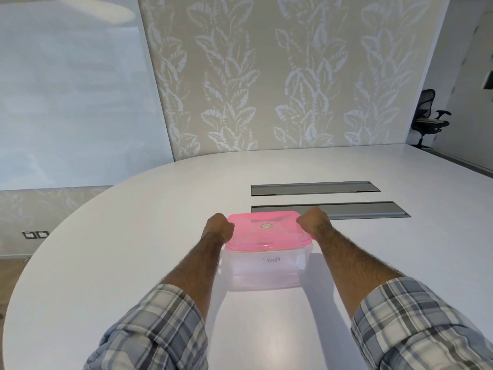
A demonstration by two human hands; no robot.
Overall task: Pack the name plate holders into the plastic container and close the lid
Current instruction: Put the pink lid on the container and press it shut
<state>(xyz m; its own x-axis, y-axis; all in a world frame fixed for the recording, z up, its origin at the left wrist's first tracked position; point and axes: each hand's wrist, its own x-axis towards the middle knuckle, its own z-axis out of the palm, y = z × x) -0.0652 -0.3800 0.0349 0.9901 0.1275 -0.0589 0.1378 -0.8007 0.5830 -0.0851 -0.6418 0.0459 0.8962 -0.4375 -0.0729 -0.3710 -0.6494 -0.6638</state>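
Plastic container (266, 271) sits on the white table (128, 236) directly before the person, its pink lid (266, 228) on top. Left hand (217, 226) and right hand (315, 219) curl over the lid's opposite side edges, probably to press it shut evenly; the cloudy walls hide any contents. Two grey recessed panels (314, 188) lie beyond, with leaf-patterned wallpaper (266, 76) behind.

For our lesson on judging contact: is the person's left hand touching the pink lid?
Touching. The head view shows the left hand curled against the left edge of the pink lid, with no gap.
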